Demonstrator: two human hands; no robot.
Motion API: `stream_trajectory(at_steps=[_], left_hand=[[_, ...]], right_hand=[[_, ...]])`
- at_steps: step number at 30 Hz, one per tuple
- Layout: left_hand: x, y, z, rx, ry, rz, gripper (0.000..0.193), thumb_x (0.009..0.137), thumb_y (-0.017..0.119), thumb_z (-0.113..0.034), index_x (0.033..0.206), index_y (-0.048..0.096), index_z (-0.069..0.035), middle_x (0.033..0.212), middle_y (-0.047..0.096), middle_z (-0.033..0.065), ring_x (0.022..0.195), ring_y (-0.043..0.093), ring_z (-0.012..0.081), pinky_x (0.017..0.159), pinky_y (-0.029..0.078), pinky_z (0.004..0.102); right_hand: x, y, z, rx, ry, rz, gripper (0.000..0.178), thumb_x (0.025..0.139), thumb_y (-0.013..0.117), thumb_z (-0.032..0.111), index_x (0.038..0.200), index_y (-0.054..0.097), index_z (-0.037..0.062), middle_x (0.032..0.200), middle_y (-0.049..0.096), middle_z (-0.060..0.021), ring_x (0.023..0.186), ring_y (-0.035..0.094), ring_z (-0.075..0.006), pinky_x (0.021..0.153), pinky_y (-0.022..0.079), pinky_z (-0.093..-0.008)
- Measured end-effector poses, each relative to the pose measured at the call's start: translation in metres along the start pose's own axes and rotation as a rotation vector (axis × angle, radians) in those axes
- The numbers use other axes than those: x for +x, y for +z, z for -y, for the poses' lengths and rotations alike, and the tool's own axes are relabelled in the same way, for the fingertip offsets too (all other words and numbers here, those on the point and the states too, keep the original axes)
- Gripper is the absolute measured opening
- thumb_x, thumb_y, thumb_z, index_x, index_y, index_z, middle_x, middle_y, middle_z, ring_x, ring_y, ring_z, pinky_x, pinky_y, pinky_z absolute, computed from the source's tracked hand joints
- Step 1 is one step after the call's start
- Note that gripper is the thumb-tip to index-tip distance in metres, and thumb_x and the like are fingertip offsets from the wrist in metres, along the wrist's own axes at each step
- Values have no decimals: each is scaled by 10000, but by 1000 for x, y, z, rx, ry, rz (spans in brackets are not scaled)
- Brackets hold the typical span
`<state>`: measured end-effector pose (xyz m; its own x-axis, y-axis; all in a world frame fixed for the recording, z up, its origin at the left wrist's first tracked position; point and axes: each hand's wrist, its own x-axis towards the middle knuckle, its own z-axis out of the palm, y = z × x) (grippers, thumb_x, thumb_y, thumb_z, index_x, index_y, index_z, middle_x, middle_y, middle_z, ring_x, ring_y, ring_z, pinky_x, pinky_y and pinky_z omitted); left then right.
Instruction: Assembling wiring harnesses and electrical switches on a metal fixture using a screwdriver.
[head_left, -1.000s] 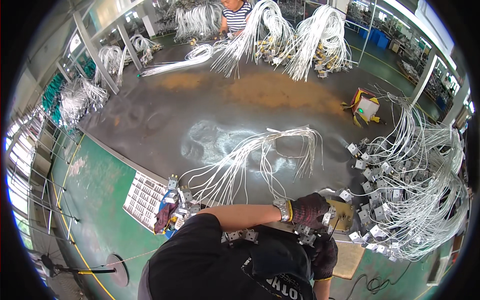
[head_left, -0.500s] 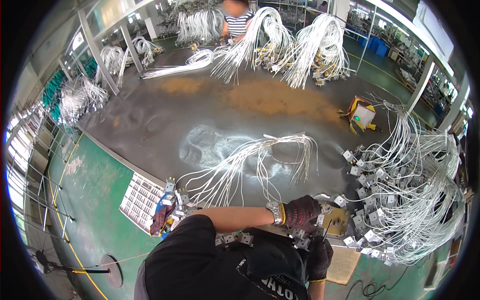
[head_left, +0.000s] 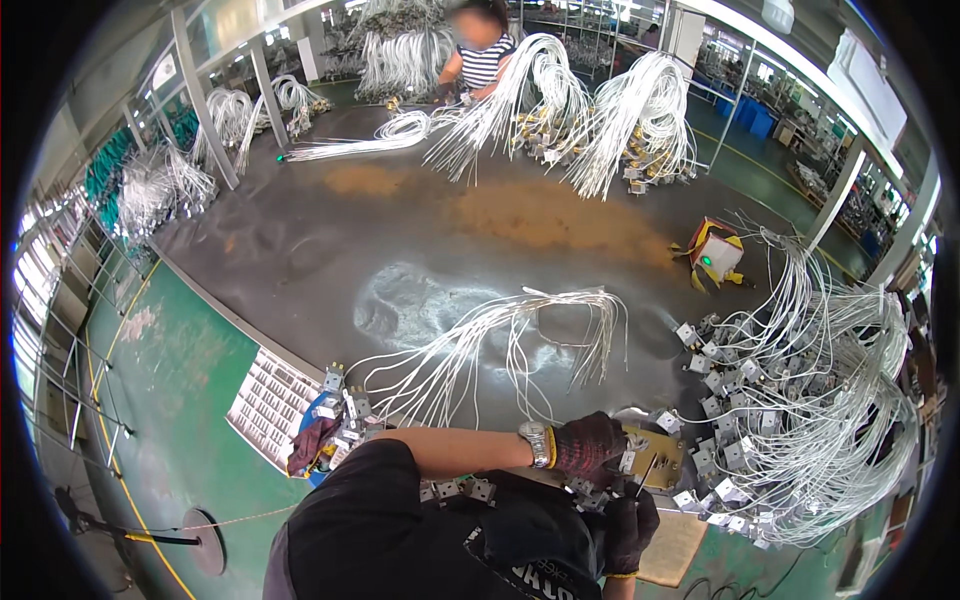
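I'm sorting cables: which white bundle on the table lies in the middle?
The loose, fanned bundle beyond the left hand; the right heap and the far bundles are nearer the edges of the table.

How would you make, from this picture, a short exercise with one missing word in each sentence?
1. A silver ____ circles the wrist of the left hand.
2. The largest wire heap lies on the ____ side of the picture.
3. The co-worker's shirt is patterned with dark and white ____.
4. The small light on the box is ____.

Missing words: watch; right; stripes; green.
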<state>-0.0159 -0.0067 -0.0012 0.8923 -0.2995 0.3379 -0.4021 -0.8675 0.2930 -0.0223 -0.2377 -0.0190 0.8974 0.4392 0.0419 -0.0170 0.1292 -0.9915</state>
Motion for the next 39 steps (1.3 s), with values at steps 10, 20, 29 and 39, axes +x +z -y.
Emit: stream_trajectory(at_steps=[10, 20, 29, 39], left_hand=[[-3, -8, -5, -177, 40, -131, 618, 765, 772, -463, 1234, 619, -91, 955, 673, 177, 799, 669, 372, 694, 542, 478], [-3, -18, 6, -234, -6, 65, 607, 765, 783, -469, 1190, 629, -64, 940, 677, 188, 788, 679, 394, 699, 553, 471], [-18, -61, 56, -158, -79, -184, 667, 733, 822, -424, 1235, 613, -37, 1131, 682, 206, 989, 667, 402, 884, 535, 469], [-72, -114, 110, 456, -664, -165, 867, 659, 785, -562, 1360, 583, -92, 1459, 469, 104, 1328, 438, 340, 1106, 348, 485]], right_hand=[[0, -4, -3, -169, 49, 2, 446, 1018, 591, 262, 1369, 561, -11, 1014, 695, -60, 853, 609, -112, 729, 516, -289], [4, 6, 4, -302, -14, 6, 481, 1022, 586, 225, 1432, 496, -9, 983, 620, -10, 803, 560, -84, 692, 480, -250], [1, -5, -22, -442, -84, 37, 422, 1008, 611, 209, 1375, 539, 13, 969, 630, -20, 807, 568, -96, 698, 484, -269], [1, 6, -8, -651, -117, 145, 373, 958, 621, 90, 1305, 576, -42, 1129, 685, -154, 996, 652, -204, 875, 521, -359]])
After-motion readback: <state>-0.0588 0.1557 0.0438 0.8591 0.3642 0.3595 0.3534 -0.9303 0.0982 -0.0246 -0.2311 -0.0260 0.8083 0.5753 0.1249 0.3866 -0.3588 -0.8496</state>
